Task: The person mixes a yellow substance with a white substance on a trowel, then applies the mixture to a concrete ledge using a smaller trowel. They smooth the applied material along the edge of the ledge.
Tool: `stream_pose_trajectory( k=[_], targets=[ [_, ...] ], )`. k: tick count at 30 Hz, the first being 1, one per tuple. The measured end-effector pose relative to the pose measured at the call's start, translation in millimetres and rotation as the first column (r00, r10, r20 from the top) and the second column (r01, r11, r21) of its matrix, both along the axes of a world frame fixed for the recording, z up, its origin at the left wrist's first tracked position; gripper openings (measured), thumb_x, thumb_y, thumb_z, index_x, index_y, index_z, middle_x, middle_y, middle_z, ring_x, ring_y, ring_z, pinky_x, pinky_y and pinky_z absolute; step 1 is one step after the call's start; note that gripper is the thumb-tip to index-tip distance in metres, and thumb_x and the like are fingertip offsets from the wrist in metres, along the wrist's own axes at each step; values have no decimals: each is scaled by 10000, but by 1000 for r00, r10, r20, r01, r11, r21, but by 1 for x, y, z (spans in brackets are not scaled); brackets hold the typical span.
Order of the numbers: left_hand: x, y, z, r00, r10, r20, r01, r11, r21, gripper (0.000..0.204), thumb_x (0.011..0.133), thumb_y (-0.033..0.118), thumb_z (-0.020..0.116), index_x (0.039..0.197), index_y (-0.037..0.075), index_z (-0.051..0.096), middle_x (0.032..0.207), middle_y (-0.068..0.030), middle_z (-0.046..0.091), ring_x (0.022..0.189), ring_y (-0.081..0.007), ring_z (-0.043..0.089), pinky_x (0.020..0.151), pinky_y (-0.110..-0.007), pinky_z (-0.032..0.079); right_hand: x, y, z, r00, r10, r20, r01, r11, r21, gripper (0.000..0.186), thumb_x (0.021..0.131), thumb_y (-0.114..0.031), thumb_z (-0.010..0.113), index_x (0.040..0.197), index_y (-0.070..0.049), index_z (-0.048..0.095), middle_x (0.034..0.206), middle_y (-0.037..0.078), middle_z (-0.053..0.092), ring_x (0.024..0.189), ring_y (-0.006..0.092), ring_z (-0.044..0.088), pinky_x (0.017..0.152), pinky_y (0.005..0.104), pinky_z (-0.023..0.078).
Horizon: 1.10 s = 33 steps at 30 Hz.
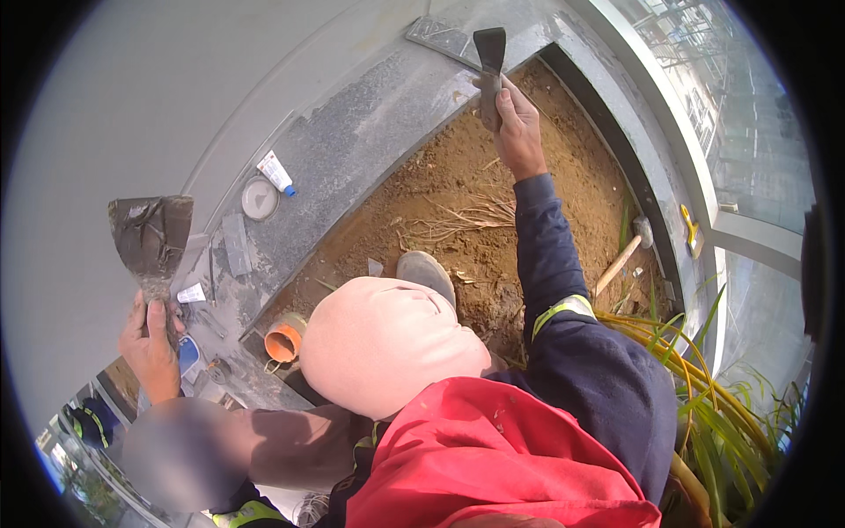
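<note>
My left hand [151, 352] is closed round the handle of a wide putty knife [151, 231], held upright at the left by the pale wall. Dark grey paste is smeared over its blade. Farther off, at the top centre, my right hand [521, 132] grips a narrower putty knife [489, 55], blade pointing up and away. Its dark blade is above the corner where the grey stone ledge [352, 132] borders the soil bed [563, 220]. Greyish residue coats the lower blade and handle.
On the ledge lie a white tube [276, 172] with a blue cap, a round lid [260, 199] and a loose stone slab [444, 40]. An orange cup [282, 342] stands near my knee. A wooden-handled hammer [619, 266], yellow-handled tool [689, 231] and leafy plants [722, 414] are at right.
</note>
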<state>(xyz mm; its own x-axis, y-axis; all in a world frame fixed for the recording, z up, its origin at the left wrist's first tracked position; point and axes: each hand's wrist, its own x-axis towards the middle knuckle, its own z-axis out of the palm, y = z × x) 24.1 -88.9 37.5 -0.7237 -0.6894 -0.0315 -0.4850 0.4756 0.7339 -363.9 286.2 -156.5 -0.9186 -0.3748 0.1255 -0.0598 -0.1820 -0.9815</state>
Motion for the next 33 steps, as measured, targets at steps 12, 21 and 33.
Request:
stream_pose_trajectory(
  k=[12,21,33],
  targets=[
    [39,-11,-10,970,189,150,-209,969,129,333,1045,323,593,1033,-4,650,758,-48,628,576,-78,553,495,-232,431,-153,109,-218,763,-604,229,598,795,106,399,1082,-270,521,1428,-78,575,1174,68,696,838,188,710,612,315,537],
    [62,-17,-34,942,264,207,-290,951,106,356,1045,329,592,1138,-10,648,837,-50,646,602,-85,568,522,-233,453,-178,68,-219,740,-618,265,619,780,89,375,1058,-196,560,1378,-6,610,1197,118,710,919,189,705,716,301,584],
    [61,-17,-32,921,251,299,-291,952,99,355,1040,331,600,1159,2,656,837,-30,648,604,-68,563,516,-210,422,-145,45,-214,750,-657,78,610,732,303,452,1027,-234,620,1402,15,586,1012,68,727,827,117,624,751,280,511]
  ],
)
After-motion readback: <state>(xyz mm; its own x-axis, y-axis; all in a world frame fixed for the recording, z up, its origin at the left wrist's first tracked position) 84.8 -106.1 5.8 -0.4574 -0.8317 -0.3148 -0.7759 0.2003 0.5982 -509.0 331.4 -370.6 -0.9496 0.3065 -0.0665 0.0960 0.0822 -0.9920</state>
